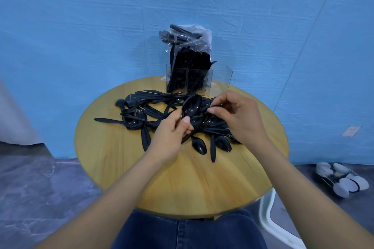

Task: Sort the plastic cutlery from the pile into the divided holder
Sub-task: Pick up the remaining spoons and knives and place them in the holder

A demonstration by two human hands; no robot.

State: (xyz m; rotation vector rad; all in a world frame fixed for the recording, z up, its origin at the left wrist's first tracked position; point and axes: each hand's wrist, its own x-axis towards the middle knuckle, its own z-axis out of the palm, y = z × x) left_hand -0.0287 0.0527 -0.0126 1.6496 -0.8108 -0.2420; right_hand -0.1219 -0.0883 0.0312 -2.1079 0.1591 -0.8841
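Observation:
A pile of black plastic cutlery lies spread over the far half of a round wooden table. Behind it stands a clear divided holder; its left compartments are packed with black cutlery, the right one looks bare. My left hand grips a bunch of black spoons, bowls pointing up and away. My right hand hovers over the pile's right side, thumb and fingers pinching a thin black piece next to the spoons.
A clear plastic bag with more black cutlery sits on top of the holder. Blue sheeting forms the wall behind. A wire rack of white dishes stands on the floor at right. A white chair frame is near my right knee.

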